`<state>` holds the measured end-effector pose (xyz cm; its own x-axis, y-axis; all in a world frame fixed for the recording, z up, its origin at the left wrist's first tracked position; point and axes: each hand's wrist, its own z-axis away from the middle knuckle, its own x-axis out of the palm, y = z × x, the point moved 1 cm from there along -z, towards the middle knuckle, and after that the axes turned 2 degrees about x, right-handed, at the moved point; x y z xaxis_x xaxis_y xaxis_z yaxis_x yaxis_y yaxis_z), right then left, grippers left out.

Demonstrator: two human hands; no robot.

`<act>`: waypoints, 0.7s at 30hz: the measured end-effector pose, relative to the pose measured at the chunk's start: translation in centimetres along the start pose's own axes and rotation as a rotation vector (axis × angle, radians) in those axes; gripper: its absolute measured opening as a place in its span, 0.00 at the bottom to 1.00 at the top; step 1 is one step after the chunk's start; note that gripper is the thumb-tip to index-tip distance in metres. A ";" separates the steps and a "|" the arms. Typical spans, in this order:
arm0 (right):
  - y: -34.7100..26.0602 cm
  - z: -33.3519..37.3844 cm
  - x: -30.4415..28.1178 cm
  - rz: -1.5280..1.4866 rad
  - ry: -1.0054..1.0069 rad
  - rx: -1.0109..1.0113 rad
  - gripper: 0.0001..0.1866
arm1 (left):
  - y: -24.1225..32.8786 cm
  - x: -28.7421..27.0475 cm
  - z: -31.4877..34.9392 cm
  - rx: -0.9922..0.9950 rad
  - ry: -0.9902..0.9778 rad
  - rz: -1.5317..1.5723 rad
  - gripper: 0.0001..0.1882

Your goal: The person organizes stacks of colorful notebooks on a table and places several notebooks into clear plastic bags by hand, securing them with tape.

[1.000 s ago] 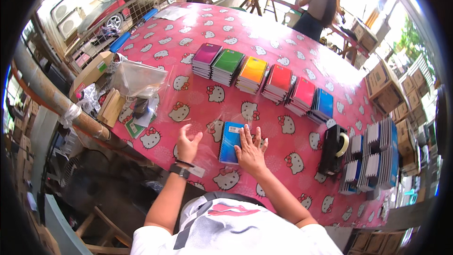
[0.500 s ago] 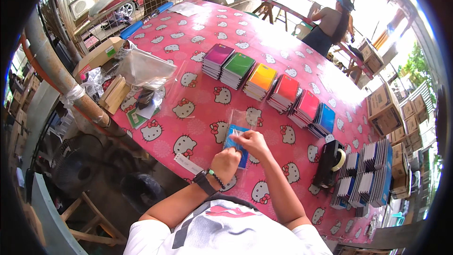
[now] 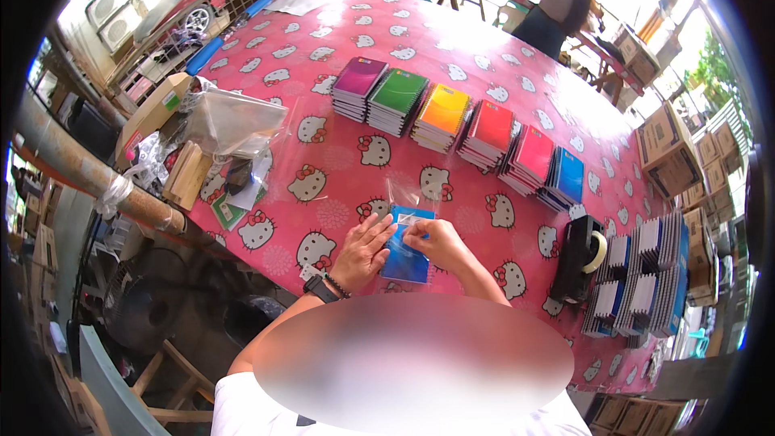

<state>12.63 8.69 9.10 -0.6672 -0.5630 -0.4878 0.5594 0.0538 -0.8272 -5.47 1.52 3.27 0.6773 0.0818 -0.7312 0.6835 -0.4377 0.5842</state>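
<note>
A blue notebook (image 3: 406,265) lies on the pink table inside a clear plastic sleeve (image 3: 408,192), whose loose end reaches past the notebook's far edge. My left hand (image 3: 365,249) rests along the notebook's left side, fingers stretched out and flat. The thumb and fingertips of my right hand (image 3: 440,241) are pinched together over the notebook's upper part, beside a small white patch (image 3: 412,219). What they grip, if anything, is hidden. Ahead stands a row of notebook stacks: purple (image 3: 360,77), green (image 3: 399,90), yellow (image 3: 441,109), red (image 3: 488,125), pinkish red (image 3: 532,147) and blue (image 3: 569,171).
A black tape dispenser (image 3: 575,262) stands to my right, beside several spiral notebook stacks (image 3: 646,278). Clear plastic bags (image 3: 234,121), wood blocks (image 3: 187,173) and an open carton (image 3: 149,117) lie at the left. Cardboard boxes (image 3: 667,149) sit beyond the right edge. Another person (image 3: 557,4) is farther off.
My left hand has gone from curled over the notebook to flat along its left side, uncovering more blue cover. My right hand stays pinched near the white patch. The view has shifted slightly.
</note>
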 end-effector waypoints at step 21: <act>3.1 0.9 2.3 0.469 0.141 -0.079 0.57 | -0.5 0.2 -2.6 0.017 -0.352 0.058 0.33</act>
<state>13.25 6.79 5.63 -0.4154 -0.3465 -0.8411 0.7802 0.3397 -0.5253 -5.01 4.03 3.77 0.5779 -0.2556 -0.7751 0.6398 -0.4477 0.6247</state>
